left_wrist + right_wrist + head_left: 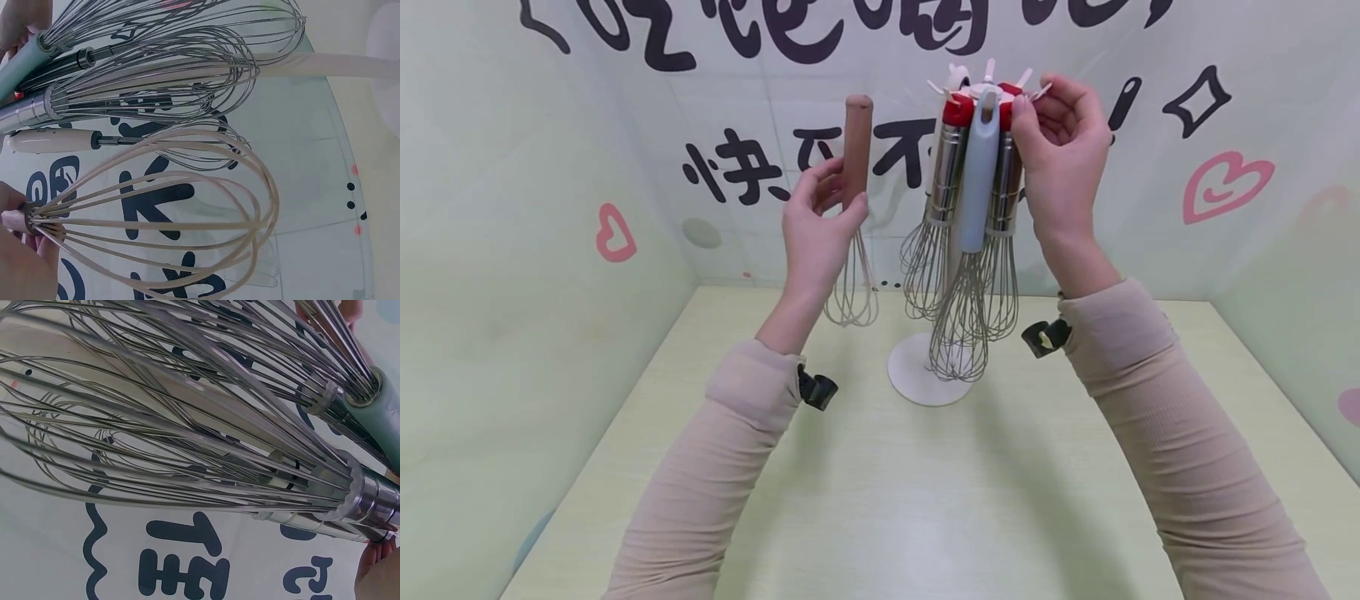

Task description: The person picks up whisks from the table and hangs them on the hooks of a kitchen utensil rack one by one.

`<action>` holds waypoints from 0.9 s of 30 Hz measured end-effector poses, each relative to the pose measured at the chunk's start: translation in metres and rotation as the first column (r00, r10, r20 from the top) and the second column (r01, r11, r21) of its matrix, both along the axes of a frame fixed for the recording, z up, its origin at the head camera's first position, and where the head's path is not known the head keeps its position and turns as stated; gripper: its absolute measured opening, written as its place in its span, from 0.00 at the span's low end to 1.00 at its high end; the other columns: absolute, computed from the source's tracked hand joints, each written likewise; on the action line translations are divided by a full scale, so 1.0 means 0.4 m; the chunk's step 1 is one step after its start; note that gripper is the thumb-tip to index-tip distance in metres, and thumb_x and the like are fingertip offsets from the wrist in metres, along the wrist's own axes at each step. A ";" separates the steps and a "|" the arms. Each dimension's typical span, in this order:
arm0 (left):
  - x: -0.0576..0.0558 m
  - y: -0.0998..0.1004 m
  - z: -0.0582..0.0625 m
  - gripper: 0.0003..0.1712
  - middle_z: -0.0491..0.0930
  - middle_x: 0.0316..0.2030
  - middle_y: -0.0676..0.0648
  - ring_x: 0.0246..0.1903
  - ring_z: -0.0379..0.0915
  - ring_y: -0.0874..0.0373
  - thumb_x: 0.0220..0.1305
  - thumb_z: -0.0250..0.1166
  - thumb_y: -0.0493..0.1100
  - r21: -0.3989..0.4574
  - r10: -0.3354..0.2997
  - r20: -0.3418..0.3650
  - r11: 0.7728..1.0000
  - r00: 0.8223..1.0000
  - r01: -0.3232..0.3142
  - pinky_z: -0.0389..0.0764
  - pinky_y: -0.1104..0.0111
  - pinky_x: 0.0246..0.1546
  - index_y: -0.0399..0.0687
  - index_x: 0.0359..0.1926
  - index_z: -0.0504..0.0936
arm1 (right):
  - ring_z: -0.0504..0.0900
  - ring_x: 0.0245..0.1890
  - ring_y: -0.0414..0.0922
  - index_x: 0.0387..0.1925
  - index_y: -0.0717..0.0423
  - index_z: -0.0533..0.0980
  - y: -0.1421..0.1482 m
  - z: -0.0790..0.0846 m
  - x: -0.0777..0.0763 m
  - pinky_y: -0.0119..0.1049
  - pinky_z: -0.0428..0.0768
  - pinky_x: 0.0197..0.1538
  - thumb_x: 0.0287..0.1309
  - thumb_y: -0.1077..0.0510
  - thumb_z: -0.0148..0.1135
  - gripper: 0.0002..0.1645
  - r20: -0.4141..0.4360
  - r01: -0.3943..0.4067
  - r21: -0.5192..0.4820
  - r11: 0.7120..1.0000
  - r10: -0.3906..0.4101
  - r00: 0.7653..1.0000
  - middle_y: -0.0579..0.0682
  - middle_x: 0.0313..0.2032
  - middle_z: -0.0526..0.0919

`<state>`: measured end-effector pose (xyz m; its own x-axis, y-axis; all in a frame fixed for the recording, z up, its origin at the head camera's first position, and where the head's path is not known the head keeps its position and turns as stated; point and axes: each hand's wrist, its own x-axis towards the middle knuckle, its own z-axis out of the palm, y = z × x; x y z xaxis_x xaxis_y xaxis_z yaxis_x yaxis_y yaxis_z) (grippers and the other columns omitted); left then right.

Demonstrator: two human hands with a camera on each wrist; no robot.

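My left hand [820, 217] grips a whisk by its brown wooden handle [857, 142]. That whisk hangs upright, its pale loops [262, 206] pointing down, left of a white rotating-style whisk stand [917, 379]. My right hand [1067, 158] pinches one of the small white hooks at the top of the stand, thumb close beside a red-capped handle. On the stand hang several whisks: a light blue-handled whisk [982, 175] in front, and steel-handled whisks with red tops [950, 167] beside it. A white-handled whisk [56, 140] shows behind them in the left wrist view.
The stand's round base rests on a pale wooden table [880, 500]. Behind it hangs a white backdrop [737, 100] with black lettering and pink hearts, and side panels [512, 250] flank the table. Black wrist cameras [817, 390] sit on both sleeves.
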<state>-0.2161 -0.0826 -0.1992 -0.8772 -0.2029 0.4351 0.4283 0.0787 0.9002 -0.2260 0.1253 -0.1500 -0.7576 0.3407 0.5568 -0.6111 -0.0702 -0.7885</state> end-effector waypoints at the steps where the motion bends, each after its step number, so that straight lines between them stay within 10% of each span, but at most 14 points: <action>1: 0.001 0.003 0.001 0.25 0.78 0.53 0.42 0.47 0.74 0.58 0.59 0.63 0.33 -0.003 -0.005 -0.006 1.000 1.000 0.005 0.81 0.71 0.52 0.43 0.59 0.74 | 0.73 0.40 0.40 0.47 0.57 0.73 0.000 0.000 0.000 0.27 0.76 0.50 0.55 0.62 0.61 0.16 0.002 0.001 0.002 1.000 -0.001 1.000 0.45 0.36 0.75; 27: -0.011 0.062 0.046 0.26 0.78 0.55 0.41 0.50 0.76 0.53 0.60 0.63 0.33 -0.022 -0.093 -0.082 0.996 0.992 0.091 0.82 0.70 0.53 0.44 0.61 0.74 | 0.73 0.40 0.40 0.48 0.58 0.73 0.002 -0.002 -0.002 0.27 0.76 0.50 0.55 0.62 0.62 0.17 0.003 0.005 0.013 1.000 -0.005 1.000 0.45 0.36 0.75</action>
<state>-0.2204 -0.0579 -0.1809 -0.8528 -0.1146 0.5095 0.5071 0.0512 0.8603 -0.2269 0.1263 -0.1507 -0.7577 0.3375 0.5586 -0.6087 -0.0570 -0.7913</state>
